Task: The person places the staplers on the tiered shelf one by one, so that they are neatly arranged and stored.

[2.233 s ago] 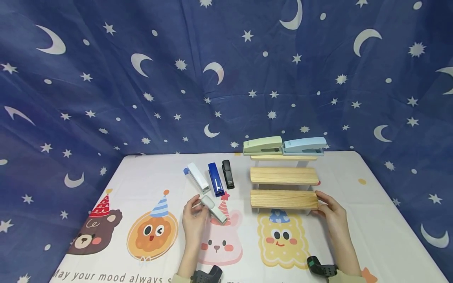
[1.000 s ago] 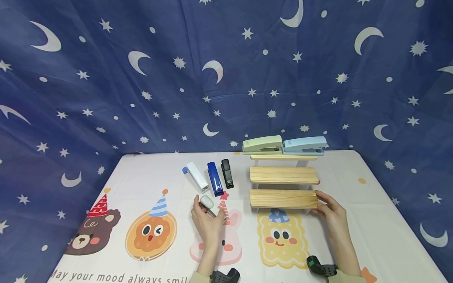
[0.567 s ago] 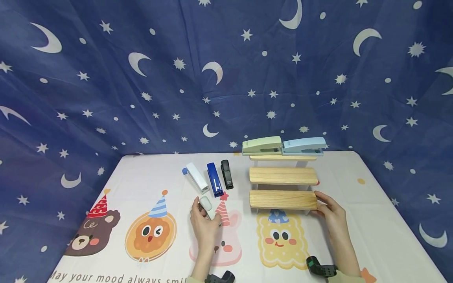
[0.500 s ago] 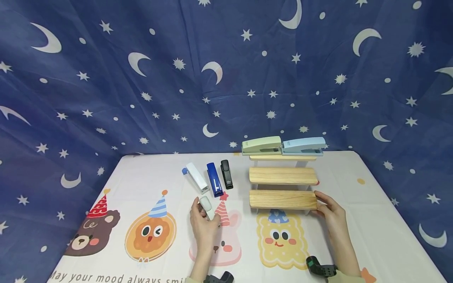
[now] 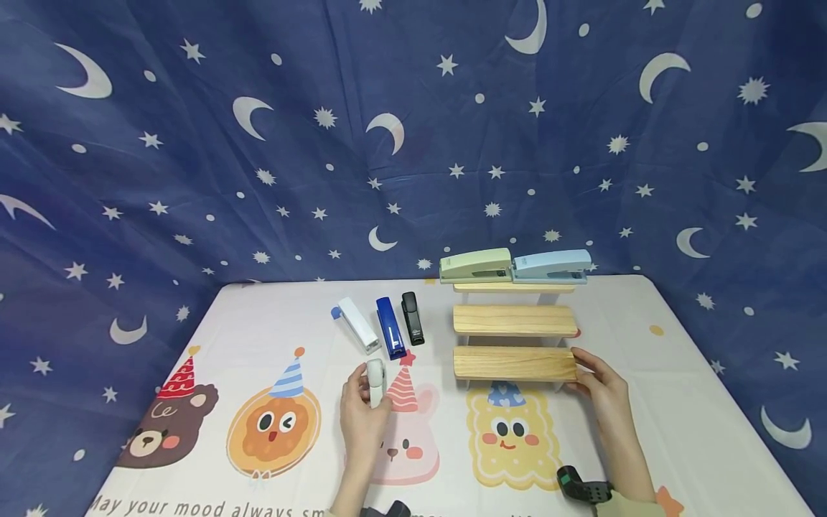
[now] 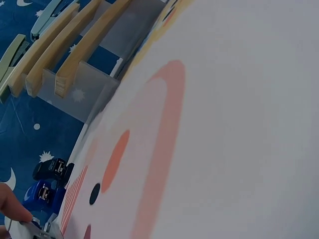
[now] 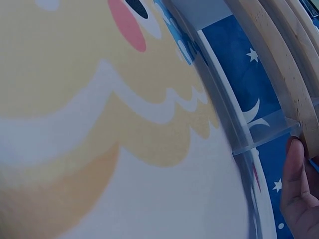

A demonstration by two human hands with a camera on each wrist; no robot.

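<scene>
My left hand (image 5: 363,424) holds a small pale grey stapler (image 5: 377,380) between thumb and fingers, low over the tablecloth. Just beyond it lie a white stapler (image 5: 359,325), a blue stapler (image 5: 390,328) and a black stapler (image 5: 412,317). My right hand (image 5: 607,398) grips the right end of the lowest board of a three-tier wooden display stand (image 5: 515,363), the thumb below the board in the right wrist view. A green stapler (image 5: 476,266) and a light blue stapler (image 5: 551,266) sit end to end on the top tier.
The cloth (image 5: 271,316) on the table carries printed cartoon faces and lettering. A dark blue curtain (image 5: 310,151) with moons and stars hangs behind the table. Clear plastic supports (image 7: 271,133) hold up the stand's boards. Each wrist wears a black camera, such as the right one (image 5: 581,486).
My left hand has taken hold of the pale grey stapler and turned it from slanting to nearly straight away from me. My right hand has stayed on the stand.
</scene>
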